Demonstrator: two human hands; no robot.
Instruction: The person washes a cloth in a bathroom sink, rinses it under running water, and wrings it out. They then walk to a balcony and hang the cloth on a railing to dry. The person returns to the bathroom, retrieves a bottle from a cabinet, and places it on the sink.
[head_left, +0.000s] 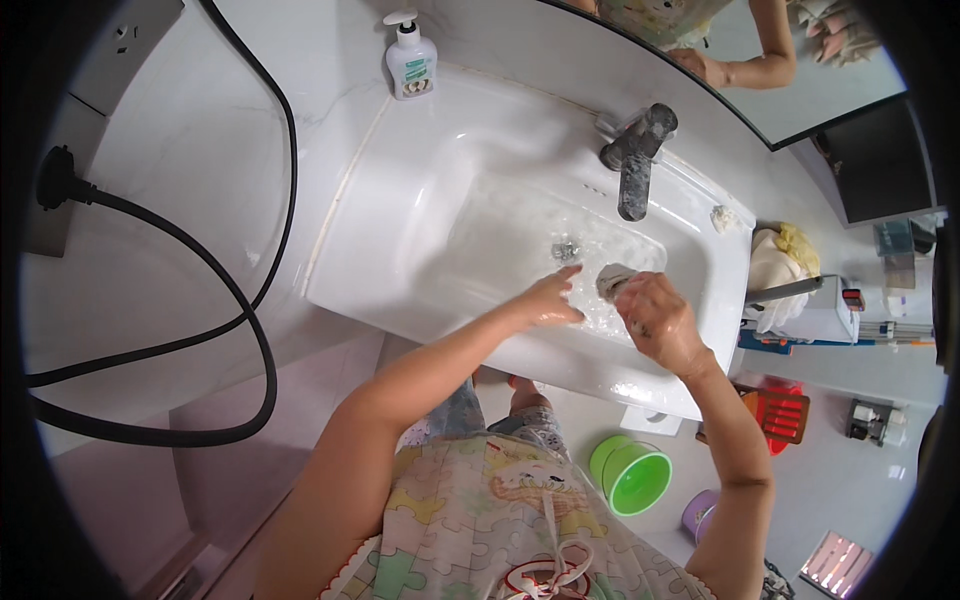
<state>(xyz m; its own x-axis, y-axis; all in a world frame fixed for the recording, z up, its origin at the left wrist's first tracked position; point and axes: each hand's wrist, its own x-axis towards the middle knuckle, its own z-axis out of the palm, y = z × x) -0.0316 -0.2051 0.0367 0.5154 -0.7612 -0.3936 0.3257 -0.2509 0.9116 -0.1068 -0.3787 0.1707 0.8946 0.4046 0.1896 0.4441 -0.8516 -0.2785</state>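
Water with some bubbles lies in the white washbasin (397, 292), over the metal drain fitting (565, 250). Over the water, my left hand (553, 298) has its fingers apart and holds nothing. My right hand (660, 319), to the right of it, grips a wet, greyish-white cloth (615, 282), which hangs out at the left of the fist. The dark faucet (637, 161) stands on the back rim, above and behind my hands. Most of the cloth is hidden inside my right fist.
A pump soap bottle (412, 64) stands at the basin's back left corner. A crumpled whitish piece (724, 218) lies on the right rim. Black cable (289, 150) loops at the left. Below are a green bucket (631, 476) and a purple bucket (699, 514). A mirror (825, 82) hangs behind.
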